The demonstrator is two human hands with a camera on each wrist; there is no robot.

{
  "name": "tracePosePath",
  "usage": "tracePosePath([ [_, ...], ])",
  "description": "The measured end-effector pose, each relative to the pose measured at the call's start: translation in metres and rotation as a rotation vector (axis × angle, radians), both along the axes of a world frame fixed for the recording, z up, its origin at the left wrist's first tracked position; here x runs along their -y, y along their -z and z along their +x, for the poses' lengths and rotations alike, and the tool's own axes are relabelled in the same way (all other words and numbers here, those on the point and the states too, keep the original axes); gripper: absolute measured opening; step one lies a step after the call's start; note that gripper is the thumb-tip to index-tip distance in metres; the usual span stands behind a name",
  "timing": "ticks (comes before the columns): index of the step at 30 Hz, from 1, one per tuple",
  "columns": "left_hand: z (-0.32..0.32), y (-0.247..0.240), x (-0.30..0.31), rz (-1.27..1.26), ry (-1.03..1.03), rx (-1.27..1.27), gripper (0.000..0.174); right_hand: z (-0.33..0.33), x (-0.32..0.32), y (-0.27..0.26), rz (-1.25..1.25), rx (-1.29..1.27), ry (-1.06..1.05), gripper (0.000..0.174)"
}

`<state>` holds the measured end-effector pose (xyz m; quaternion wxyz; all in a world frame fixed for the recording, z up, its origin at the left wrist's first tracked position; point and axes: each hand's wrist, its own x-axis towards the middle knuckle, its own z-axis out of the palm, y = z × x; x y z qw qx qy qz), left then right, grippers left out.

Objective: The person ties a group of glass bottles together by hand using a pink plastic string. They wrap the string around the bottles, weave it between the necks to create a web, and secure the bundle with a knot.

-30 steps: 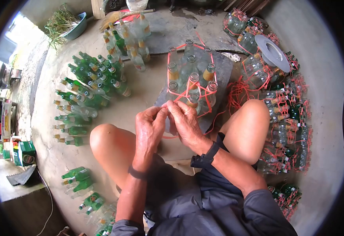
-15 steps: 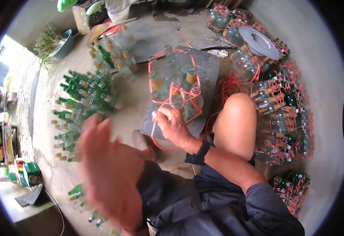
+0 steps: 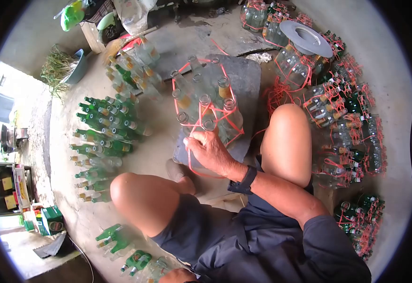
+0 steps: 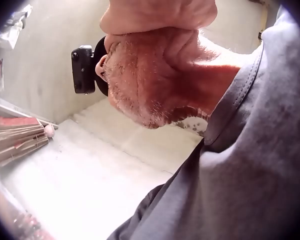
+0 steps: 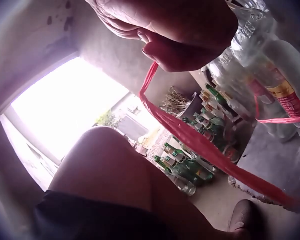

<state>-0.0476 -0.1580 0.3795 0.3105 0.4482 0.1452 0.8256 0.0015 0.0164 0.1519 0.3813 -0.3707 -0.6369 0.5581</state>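
Observation:
My right hand [image 3: 208,150] pinches a red plastic twine [image 5: 190,142] in front of a bundle of clear glass bottles [image 3: 224,89]. The twine runs around the bottles' necks and crosses between the nearer ones. From the fingers a length of it hangs down and loops back toward the wrist. The bundle stands upright on a dark slab [image 3: 248,80]. My left hand [image 4: 159,14] is raised close to the person's chin and neck; only its lower part shows at the top of the left wrist view, its fingers hidden. It is outside the head view.
Green bottles [image 3: 104,120] stand in rows on the left, with clear ones behind. Bottle bundles tied in red [image 3: 333,113] line the right wall, a grey ring-shaped disc [image 3: 305,37] on top. Loose red twine [image 3: 281,94] lies tangled near the right knee [image 3: 288,141].
Both hands were together at the twine by the near bottles. The left hand has swung away left and up, out of the head view. The right hand keeps hold of the twine.

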Motion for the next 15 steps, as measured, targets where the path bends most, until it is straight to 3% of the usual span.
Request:
tracePosePath([
  [15,0.0002,-0.0004,0.0017,0.016,0.011,-0.041,0.046,0.004,0.0006,-0.0016,-0.035,0.026,-0.037,0.033],
])
